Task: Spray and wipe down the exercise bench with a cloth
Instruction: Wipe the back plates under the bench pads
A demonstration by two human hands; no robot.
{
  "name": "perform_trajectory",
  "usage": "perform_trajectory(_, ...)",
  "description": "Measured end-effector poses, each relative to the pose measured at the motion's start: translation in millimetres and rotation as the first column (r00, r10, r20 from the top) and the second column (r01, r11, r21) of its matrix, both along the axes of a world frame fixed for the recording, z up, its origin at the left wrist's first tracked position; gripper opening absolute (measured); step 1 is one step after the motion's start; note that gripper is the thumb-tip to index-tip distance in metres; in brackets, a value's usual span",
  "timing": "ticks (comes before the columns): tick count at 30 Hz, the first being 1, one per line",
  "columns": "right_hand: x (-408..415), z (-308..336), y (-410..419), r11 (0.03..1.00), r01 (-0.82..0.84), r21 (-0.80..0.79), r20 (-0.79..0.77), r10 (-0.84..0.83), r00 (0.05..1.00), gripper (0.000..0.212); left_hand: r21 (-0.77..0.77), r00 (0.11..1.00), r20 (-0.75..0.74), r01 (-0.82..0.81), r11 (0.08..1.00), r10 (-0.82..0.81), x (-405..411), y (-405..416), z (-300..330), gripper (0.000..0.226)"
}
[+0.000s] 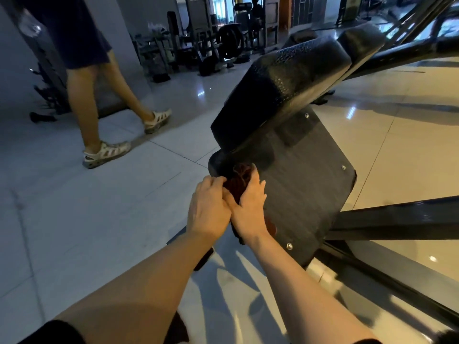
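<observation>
Both arms reach forward; left hand (207, 207) and right hand (249, 207), seemingly both grasping the cloth (239, 178), press it on the bench (305, 184).

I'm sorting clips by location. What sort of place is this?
Most likely a gym. A padded black bench on a steel frame fills the foreground, weight plates and machines stand at the back, and both hands press a dark red cloth against the bench.
</observation>
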State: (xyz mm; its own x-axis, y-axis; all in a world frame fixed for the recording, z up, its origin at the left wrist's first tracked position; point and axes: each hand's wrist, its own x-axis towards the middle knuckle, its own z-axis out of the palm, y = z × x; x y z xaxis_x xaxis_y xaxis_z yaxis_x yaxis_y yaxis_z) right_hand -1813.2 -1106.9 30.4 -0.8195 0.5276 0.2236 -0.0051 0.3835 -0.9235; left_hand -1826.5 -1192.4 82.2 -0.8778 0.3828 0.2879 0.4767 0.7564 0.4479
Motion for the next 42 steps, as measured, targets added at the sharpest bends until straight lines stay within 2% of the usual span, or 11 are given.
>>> perform_trajectory(4, -18.2, -5.0, 3.3, 0.959, 0.028, 0.281, 0.045, -0.042, 0.998, 0.061, -0.208, 0.987, -0.157, 0.012, 0.978, -0.046, -8.1, -2.0, -4.6, 0.043)
perform_trajectory(8, -21.8, -18.3, 24.3, 0.969, 0.138, 0.204, -0.043, -0.132, 0.99, 0.054, -0.345, 0.957, -0.222, 0.101, 0.933, -0.186, -11.7, 1.6, -8.6, 0.051)
perform_trajectory(16, 25.8, -72.3, 81.4, 0.789, 0.604, -0.112, 0.422, -0.513, 0.748, 0.056, -0.484, 0.912, -0.289, 0.122, 0.866, -0.29, -16.4, 4.2, -9.0, 0.053)
perform_trajectory(18, 6.2, -48.9, 56.2, 0.845, 0.528, -0.081, 0.288, -0.488, 0.824, 0.057, -0.444, 0.91, -0.299, 0.134, 0.886, -0.287, -13.7, 12.4, -6.9, 0.051)
perform_trajectory(21, -22.7, -14.8, 23.5, 0.972, 0.185, 0.148, -0.029, -0.182, 0.983, 0.055, -0.473, 0.915, -0.311, 0.086, 0.877, -0.258, -10.7, 25.6, -7.4, 0.047)
perform_trajectory(23, -28.9, -10.4, 31.2, 0.956, 0.076, 0.282, -0.055, -0.063, 0.997, 0.052, -0.442, 0.915, -0.331, 0.064, 0.895, -0.229, -13.2, 27.0, -8.2, 0.047)
perform_trajectory(26, -5.8, -42.9, 67.4, 0.938, 0.26, 0.23, 0.134, -0.295, 0.946, 0.049, -0.469, 0.914, -0.255, 0.169, 0.867, -0.316, -16.8, 21.2, -15.3, 0.054)
perform_trajectory(29, 42.4, -92.6, 98.6, 0.832, 0.553, -0.039, 0.442, -0.482, 0.756, 0.049, -0.521, 0.887, -0.238, 0.227, 0.823, -0.395, -18.8, 19.7, -19.5, 0.056)
perform_trajectory(32, 48.0, -98.9, 96.5, 0.714, 0.688, -0.132, 0.511, -0.545, 0.665, 0.052, -0.488, 0.861, -0.322, 0.206, 0.848, -0.395, -26.6, 14.6, -18.7, 0.055)
perform_trajectory(38, -25.5, -12.7, 43.4, 0.959, 0.283, 0.029, 0.101, -0.284, 0.953, 0.061, -0.458, 0.855, -0.408, 0.111, 0.882, -0.32, -27.5, 10.0, -5.2, 0.048)
perform_trajectory(42, -31.6, -5.4, 46.0, 0.946, 0.098, 0.308, -0.015, -0.098, 0.995, 0.053, -0.474, 0.855, -0.389, 0.135, 0.87, -0.344, -21.4, 17.8, -8.9, 0.052)
